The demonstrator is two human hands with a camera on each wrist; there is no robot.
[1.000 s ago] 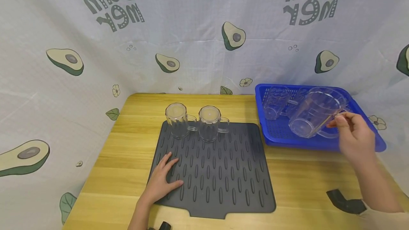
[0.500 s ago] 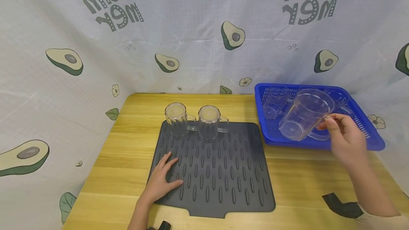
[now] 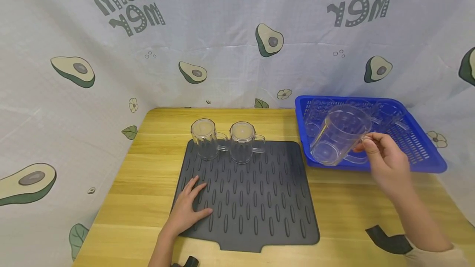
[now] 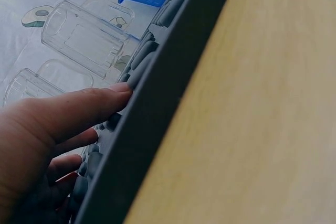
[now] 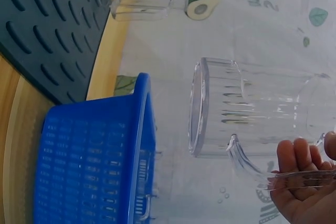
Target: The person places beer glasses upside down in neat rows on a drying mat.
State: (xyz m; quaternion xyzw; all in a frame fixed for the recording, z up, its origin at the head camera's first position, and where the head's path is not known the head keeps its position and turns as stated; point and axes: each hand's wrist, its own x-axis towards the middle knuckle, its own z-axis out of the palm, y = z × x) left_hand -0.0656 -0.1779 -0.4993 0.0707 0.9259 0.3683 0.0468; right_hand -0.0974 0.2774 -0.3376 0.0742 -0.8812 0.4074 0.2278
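Note:
My right hand [image 3: 389, 164] grips a clear mug [image 3: 339, 135] by its handle, with fingers curled through it. In the head view the tilted mug overlaps the left front of a blue basket [image 3: 426, 164]; the right wrist view shows the mug [image 5: 257, 108] raised past the basket's rim. Several more clear mugs [image 3: 387, 114] lie in the basket, partly hidden behind the held one. My left hand [image 3: 185, 211] rests with spread fingers on the left side of a dark grey drying mat [image 3: 256, 201]. Two clear mugs, a left one [image 3: 205, 141] and a right one [image 3: 243, 143], stand upside down along the mat's back edge, handles pointing right.
A wooden table [image 3: 133, 193] carries the mat and basket. Behind it hangs a white curtain [image 3: 222, 19] printed with avocados. A black strap [image 3: 389, 240] sits at my right sleeve.
My right hand has carried the mug leftward across the basket, from its middle to its left front. The left hand and the two upturned mugs have stayed put.

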